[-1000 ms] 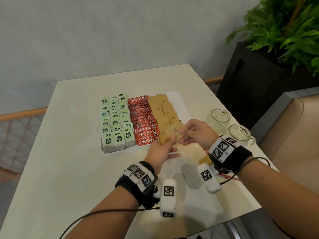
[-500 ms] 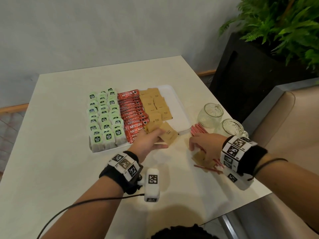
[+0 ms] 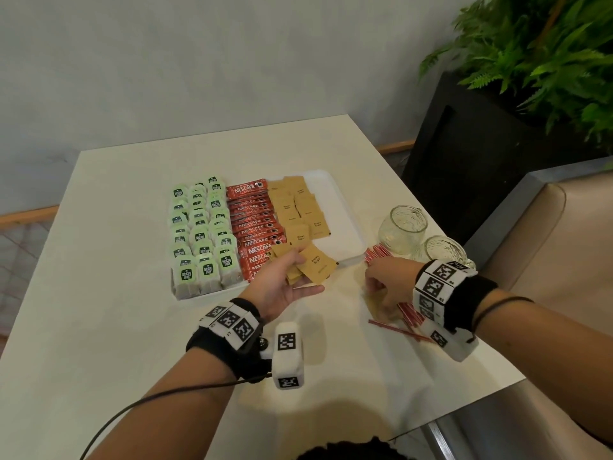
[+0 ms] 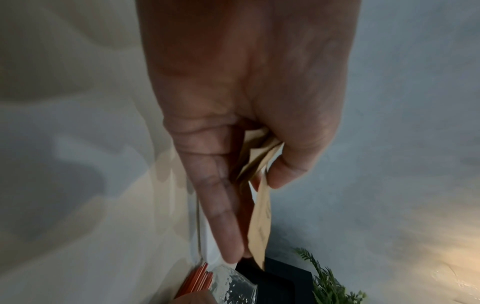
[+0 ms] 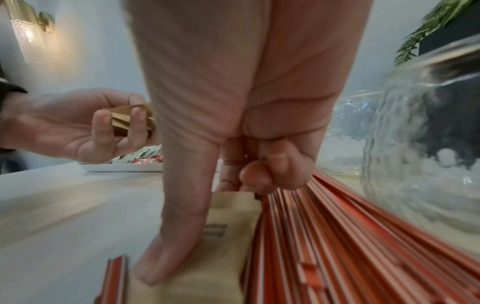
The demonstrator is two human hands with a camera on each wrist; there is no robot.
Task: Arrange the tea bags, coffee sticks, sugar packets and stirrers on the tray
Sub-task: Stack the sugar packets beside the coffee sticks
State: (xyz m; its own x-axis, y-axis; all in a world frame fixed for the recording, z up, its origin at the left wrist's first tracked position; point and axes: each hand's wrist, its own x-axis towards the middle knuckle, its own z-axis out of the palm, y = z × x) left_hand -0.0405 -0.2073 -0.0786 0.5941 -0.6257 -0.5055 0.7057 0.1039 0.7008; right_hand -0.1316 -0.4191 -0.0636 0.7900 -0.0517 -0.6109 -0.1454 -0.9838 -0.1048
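Sugar packets in hand (image 3: 311, 265): a fanned bunch pinched by the left hand (image 3: 285, 287) over the tray's (image 3: 345, 224) near edge, as half a second ago.
Loose packet (image 5: 207, 242): flat on the table (image 3: 99, 327) beside the red stirrers (image 5: 324, 236).
Right hand (image 3: 386, 282): has settled lower; thumb pressed flat on the loose packet, other fingers curled, possibly not gripping it.
Tray rows: green tea bags (image 3: 202, 234), coffee sticks (image 3: 255, 224), brown packets unchanged.
Glass jars (image 3: 403, 227): just beyond the right hand.
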